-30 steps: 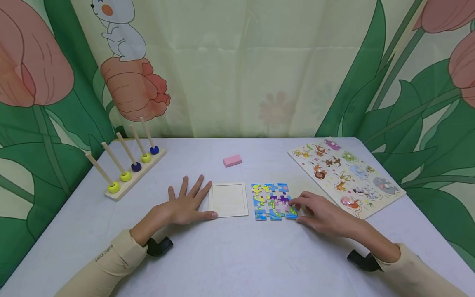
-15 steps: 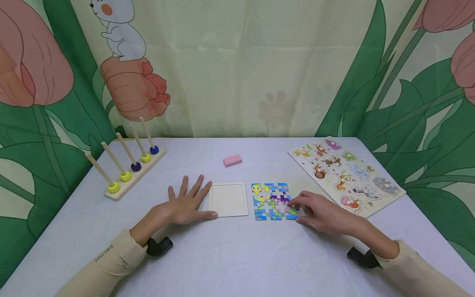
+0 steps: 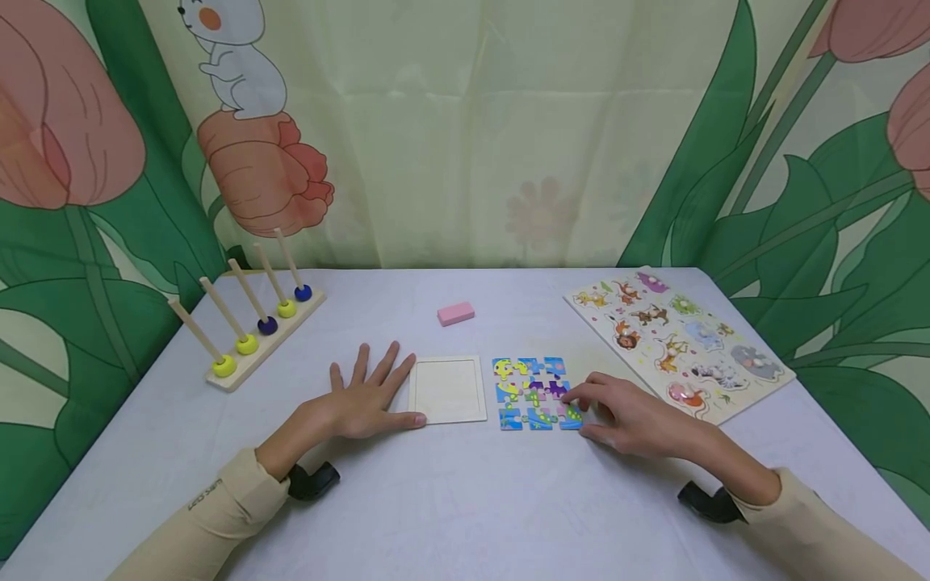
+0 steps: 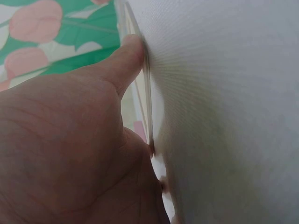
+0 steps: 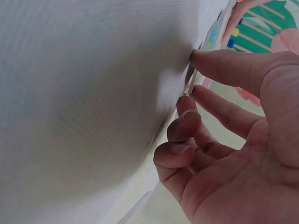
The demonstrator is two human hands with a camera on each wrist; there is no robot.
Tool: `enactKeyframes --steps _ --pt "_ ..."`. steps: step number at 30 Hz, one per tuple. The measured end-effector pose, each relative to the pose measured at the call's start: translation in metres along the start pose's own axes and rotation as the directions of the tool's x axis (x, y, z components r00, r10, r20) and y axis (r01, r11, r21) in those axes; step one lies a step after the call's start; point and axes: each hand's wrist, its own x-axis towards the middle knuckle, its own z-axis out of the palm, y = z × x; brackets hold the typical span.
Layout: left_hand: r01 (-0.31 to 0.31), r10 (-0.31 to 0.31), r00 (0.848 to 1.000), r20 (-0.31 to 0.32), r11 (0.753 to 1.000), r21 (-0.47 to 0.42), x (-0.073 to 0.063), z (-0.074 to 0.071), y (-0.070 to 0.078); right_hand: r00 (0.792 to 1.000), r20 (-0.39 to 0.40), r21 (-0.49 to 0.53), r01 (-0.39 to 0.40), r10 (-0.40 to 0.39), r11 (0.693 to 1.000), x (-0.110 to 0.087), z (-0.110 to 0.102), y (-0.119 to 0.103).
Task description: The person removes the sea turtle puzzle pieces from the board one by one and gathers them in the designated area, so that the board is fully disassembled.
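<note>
My left hand (image 3: 363, 403) lies with fingers spread on the table, its thumb and index finger touching the left side of a shallow wooden puzzle tray (image 3: 446, 391). In the left wrist view the thumb (image 4: 128, 56) rests on the tray's edge. Right of the tray lie several colourful jigsaw pieces (image 3: 530, 395) in loose rows with narrow gaps. My right hand (image 3: 632, 415) pinches the corner jigsaw piece (image 3: 571, 419) at the near right between thumb and index finger. In the right wrist view the other fingers (image 5: 175, 156) curl toward the palm, and the piece shows only edge-on.
A pink block (image 3: 455, 314) lies beyond the tray. At the left stands a wooden peg rack (image 3: 272, 343) with yellow and dark blue beads on upright pegs. An animal puzzle board (image 3: 679, 347) lies at the right. A printed curtain (image 3: 465, 161) hangs behind the table.
</note>
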Motion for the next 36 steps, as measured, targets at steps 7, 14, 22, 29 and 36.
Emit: enactKeyframes --steps 7,14,22,29,36 --pt "-0.003 0.003 1.0 0.0 1.0 -0.002 0.0001 -0.0006 0.0003 1.0 0.008 0.007 -0.02 0.02 1.0 0.0004 0.0008 -0.0005" --pt "-0.008 0.008 1.0 -0.002 1.0 -0.015 -0.0012 -0.0013 0.0009 1.0 0.007 0.012 -0.012 0.012 1.0 0.0002 0.0016 0.0003" --pt "-0.013 0.012 1.0 -0.005 1.0 -0.009 0.0 0.0001 -0.0016 1.0 0.0 0.016 -0.004 0.004 1.0 -0.0001 0.0028 -0.0002" --pt "-0.006 0.006 1.0 0.004 1.0 -0.005 0.0035 0.0032 -0.0059 0.999 -0.035 0.009 0.018 -0.017 1.0 -0.0014 0.0039 -0.0006" --pt "-0.017 0.017 1.0 0.007 1.0 -0.003 -0.0014 0.0013 -0.0042 0.992 -0.127 0.024 0.014 -0.011 1.0 0.001 0.0049 -0.0009"
